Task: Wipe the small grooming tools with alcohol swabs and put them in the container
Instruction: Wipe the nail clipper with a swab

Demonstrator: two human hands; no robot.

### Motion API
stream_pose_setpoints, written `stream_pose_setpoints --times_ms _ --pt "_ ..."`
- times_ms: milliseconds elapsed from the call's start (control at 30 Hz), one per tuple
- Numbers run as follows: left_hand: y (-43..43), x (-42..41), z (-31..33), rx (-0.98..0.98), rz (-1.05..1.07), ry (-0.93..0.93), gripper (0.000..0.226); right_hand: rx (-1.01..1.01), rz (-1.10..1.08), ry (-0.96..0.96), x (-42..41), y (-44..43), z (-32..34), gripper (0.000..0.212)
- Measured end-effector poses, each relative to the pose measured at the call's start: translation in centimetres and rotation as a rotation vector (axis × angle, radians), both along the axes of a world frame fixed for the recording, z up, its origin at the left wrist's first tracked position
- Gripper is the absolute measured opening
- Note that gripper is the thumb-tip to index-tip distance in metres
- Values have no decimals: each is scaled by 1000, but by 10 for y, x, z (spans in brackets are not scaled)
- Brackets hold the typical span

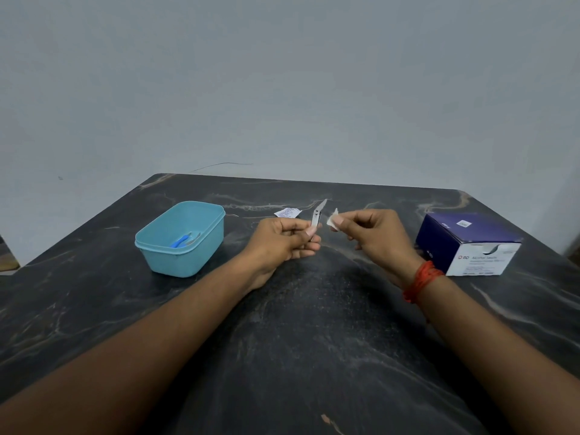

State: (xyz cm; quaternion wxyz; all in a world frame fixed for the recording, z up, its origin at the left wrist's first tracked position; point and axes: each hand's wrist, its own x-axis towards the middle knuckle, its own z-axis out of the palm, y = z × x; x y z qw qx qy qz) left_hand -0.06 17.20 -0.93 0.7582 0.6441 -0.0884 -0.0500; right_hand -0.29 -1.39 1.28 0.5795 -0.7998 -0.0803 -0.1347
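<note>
Wiping step: left hand (284, 243) pinches a nail clipper (317, 216); right hand (373, 233) pinches a swab (333, 219) beside it. Next, probably the container (201, 246).

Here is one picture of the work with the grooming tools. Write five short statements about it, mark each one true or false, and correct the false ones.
1. The left hand holds a small metal tool. True.
2. The right hand pinches a white swab. True.
3. The blue container is empty. False: a blue-handled tool lies inside it.
4. The swab box stands left of the container. False: it stands far to its right, beside the right hand.
5. A torn wrapper lies on the table beyond the hands. True.
</note>
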Motion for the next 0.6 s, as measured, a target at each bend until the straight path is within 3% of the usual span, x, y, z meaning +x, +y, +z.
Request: stream_pose_setpoints --times_ms 133,300,500,600 --pt "0 1 -1 -28 15 -28 28 69 31 5 -1 3 -2 9" --pt "0 1 -2 -21 14 -55 28 216 74 143 -3 6 -4 12" --pt "0 2 -2 -33 8 -47 31 291 94 251 -1 4 -2 24" --pt "0 1 -3 -37 -7 -46 34 332 106 251 -1 0 -1 17"
